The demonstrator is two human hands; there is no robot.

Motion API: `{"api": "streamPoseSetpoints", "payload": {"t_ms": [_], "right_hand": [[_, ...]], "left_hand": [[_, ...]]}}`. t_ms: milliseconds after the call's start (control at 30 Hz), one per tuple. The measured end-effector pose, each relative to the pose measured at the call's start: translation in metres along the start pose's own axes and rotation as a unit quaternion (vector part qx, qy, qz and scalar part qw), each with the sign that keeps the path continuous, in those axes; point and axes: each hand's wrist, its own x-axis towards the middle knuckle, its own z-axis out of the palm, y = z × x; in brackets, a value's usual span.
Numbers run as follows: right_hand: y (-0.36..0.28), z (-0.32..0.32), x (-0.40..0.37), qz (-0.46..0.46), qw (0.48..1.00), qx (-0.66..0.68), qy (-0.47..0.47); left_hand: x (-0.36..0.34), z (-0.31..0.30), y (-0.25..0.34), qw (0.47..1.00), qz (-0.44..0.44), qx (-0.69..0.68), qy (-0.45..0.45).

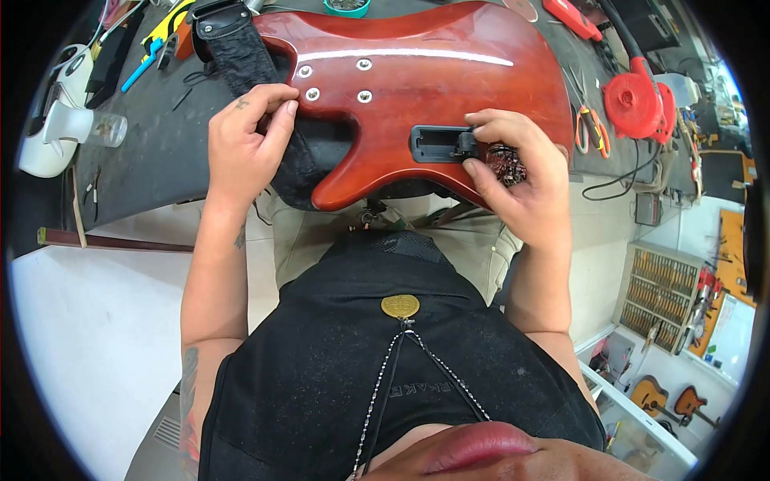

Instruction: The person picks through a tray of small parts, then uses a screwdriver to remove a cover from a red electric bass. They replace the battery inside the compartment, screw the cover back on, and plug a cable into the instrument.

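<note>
A glossy red-brown guitar body (433, 80) lies back side up on the dark bench, with four metal-ringed holes near its neck end. My left hand (253, 140) rests at the body's edge beside those holes, fingers curled and the thumb near the index finger; whether it pinches anything is hidden. In the body is a black rectangular battery compartment (433, 144). At its right end my right hand (517, 164) holds a small black part (465, 145) between thumb and fingers. Under that palm, a cavity with tangled wiring (507, 166) shows. A black strap (241, 60) runs beneath the body.
Right of the body lie pliers with orange handles (593, 132) and a red blower (638, 104) with a cable. A clear cup (109, 129) and blue-yellow tools (144, 64) are at the left. A teal bowl (347, 8) stands at the back.
</note>
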Motion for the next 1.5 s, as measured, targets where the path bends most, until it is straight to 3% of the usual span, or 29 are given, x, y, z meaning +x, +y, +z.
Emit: {"api": "streamPoseSetpoints", "payload": {"t_ms": [167, 800, 900, 967, 1067, 1200, 1333, 1500], "right_hand": [[-0.014, 0.009, 0.009, -0.055, 0.981, -0.156, -0.098], [-0.020, 0.010, 0.020, -0.052, 0.976, -0.174, -0.122], [-0.017, 0.010, 0.039, -0.123, 0.966, -0.159, -0.163], [-0.017, 0.006, 0.051, -0.166, 0.936, -0.188, -0.247], [-0.016, 0.006, 0.071, -0.233, 0.908, -0.189, -0.293], [-0.012, 0.015, 0.093, -0.248, 0.877, -0.144, -0.386], [-0.002, 0.018, 0.104, -0.256, 0.869, -0.106, -0.409], [0.003, 0.001, 0.084, -0.188, 0.923, -0.062, -0.329]], "left_hand": [[0.002, -0.001, 0.004, 1.000, -0.021, -0.005, -0.002], [0.001, 0.001, 0.002, 1.000, 0.007, -0.006, 0.014], [0.003, -0.002, 0.003, 1.000, 0.010, -0.005, 0.003], [0.002, -0.003, -0.001, 1.000, 0.018, -0.010, 0.004], [0.001, -0.007, -0.002, 1.000, 0.005, -0.014, -0.009], [0.000, -0.007, -0.002, 1.000, 0.008, -0.021, -0.009], [-0.001, -0.007, -0.005, 0.999, 0.034, -0.015, 0.012], [-0.003, -0.006, -0.001, 0.999, -0.002, -0.033, 0.009]]}}
